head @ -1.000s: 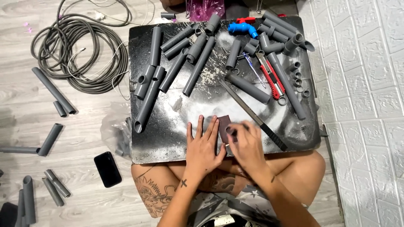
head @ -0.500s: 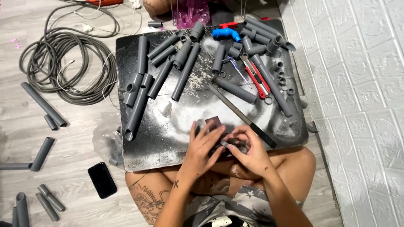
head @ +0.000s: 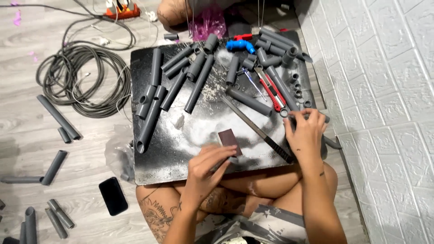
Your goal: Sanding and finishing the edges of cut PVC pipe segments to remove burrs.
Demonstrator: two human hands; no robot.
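Your left hand rests at the near edge of the black board, fingers curled loosely on a dark sanding block that lies flat in the white dust, which pins it in place. Your right hand reaches to the board's right side, fingertips pinched at a small grey ring fitting beside the red cutter; whether it is actually gripped, you cannot tell. The metal file lies between your hands, and grey pipe lengths lie farther back.
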